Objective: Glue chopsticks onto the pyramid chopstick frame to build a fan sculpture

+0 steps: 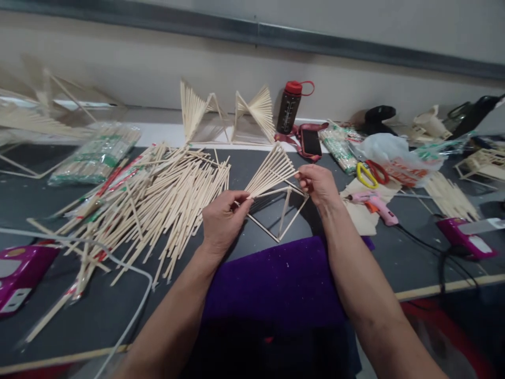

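Observation:
A structure of thin wooden sticks [272, 168] stands on the dark table in front of me, its upper sticks fanned out over a triangular base. My left hand [224, 217] pinches the left end of a stick between thumb and fingers, at the fan's narrow side. At the right end of that stick, the fingers of my right hand [316, 184] are closed in a pinch. The stick lies along the front of the fan, and whether it is fixed there I cannot tell. Left of my hands spreads a large pile of loose sticks [177, 195].
Two similar stick structures [254, 116] stand by the wall, beside a red-capped bottle [290, 105] and a phone [311, 142]. Rightward are scissors [366, 175], a pink glue gun [374, 205] with its cord, and a plastic bag [398, 158]. A purple cloth [272, 279] hangs over the front edge.

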### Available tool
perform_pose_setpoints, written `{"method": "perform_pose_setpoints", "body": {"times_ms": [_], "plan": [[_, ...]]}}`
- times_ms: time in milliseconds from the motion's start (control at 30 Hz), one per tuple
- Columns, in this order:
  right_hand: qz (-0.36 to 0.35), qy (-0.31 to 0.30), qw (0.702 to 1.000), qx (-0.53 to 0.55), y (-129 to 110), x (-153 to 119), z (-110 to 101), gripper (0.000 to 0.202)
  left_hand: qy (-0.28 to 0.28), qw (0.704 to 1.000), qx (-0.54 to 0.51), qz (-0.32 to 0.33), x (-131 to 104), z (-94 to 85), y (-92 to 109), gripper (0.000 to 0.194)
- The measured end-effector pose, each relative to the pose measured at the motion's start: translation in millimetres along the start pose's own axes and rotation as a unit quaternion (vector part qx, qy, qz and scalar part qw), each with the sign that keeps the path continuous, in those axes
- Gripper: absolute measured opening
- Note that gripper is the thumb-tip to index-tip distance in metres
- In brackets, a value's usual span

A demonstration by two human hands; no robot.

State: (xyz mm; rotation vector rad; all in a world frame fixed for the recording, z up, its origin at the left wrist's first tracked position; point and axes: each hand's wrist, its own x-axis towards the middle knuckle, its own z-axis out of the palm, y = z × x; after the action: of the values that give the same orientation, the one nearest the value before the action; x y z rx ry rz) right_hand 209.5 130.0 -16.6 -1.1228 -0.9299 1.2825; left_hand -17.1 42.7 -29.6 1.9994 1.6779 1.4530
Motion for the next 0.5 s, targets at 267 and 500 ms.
{"method": "perform_pose_setpoints", "body": {"times_ms": [267, 500], "plan": [[0.008, -0.030, 0.999, -0.008, 0.1, 0.7, -1.6, 0.016, -0.013, 0.999, 0.017, 0.031, 0.6, -0.6, -0.5, 0.007], [0.016, -0.041, 0.999, -0.012, -0.7, 0.5, -0.7, 0.017, -0.009, 1.000, 0.010, 0.020, 0.5, 0.3, -2.6, 0.009]]}}
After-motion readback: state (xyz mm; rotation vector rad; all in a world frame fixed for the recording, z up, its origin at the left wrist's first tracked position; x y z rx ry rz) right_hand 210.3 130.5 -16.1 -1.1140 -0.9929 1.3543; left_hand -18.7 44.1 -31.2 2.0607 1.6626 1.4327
